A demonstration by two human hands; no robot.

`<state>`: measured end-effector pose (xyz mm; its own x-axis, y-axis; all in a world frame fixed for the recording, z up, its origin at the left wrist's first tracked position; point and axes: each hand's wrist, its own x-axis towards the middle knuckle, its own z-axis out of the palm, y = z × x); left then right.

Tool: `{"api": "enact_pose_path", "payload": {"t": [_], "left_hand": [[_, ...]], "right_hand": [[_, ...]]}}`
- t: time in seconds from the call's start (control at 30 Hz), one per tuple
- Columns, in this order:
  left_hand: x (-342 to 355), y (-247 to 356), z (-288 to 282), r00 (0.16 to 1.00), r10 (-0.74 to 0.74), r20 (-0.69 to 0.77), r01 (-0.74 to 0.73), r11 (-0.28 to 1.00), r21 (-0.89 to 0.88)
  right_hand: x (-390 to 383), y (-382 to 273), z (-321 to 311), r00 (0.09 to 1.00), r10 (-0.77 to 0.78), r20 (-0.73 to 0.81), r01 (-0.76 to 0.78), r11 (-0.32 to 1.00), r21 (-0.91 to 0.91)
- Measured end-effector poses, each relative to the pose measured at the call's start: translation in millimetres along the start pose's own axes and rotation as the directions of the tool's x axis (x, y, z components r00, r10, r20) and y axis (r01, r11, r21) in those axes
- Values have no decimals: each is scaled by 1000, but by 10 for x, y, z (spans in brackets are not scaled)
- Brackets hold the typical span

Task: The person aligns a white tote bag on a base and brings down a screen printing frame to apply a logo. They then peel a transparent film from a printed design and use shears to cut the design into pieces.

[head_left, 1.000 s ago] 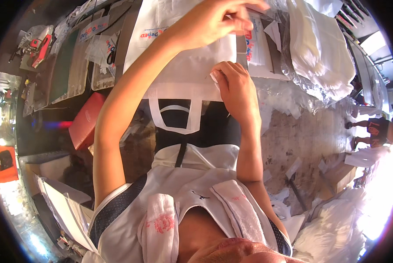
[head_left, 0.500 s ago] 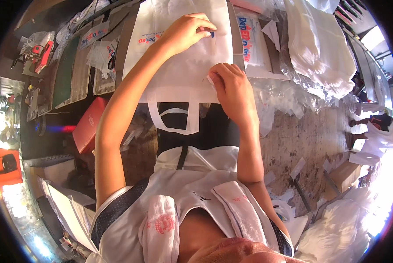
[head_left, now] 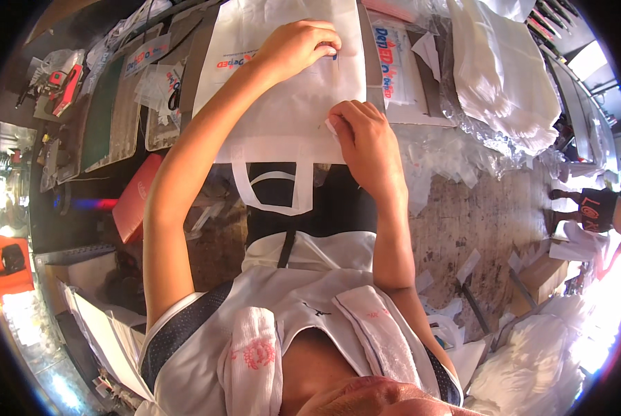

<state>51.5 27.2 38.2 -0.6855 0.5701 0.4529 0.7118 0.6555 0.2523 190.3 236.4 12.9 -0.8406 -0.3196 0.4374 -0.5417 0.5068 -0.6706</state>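
A white fabric tote bag with red and blue print lies flat on the work table, its loop handle hanging over the near edge. My left hand rests on the bag's upper right part, fingers bent and thumb drawn in beside a small dark-blue printed mark. Whatever those fingertips hold, if anything, is hidden. Nearer to me, at the bag's lower right, my right hand is closed on a small white scrap, whose material I cannot make out.
White bags are stacked in clear plastic at the right. Printed plastic packs lie beside my bag. Scissors and framed boards are left; a red box stands below. Another person is far right.
My left hand has shifted very slightly at the blue mark, its fingers a little more open. My right hand stays almost in place. The person far right has moved.
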Motion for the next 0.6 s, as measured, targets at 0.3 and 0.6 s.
{"api": "enact_pose_path", "payload": {"t": [0.3, 0.6], "left_hand": [[11, 35, 6, 992, 122, 18, -124, 977, 176], [-155, 99, -115, 999, 21, 43, -24, 997, 74]], "right_hand": [[1, -26, -8, 1000, 24, 8, -24, 1000, 2], [2, -14, -5, 1000, 17, -2, -17, 1000, 3]]}}
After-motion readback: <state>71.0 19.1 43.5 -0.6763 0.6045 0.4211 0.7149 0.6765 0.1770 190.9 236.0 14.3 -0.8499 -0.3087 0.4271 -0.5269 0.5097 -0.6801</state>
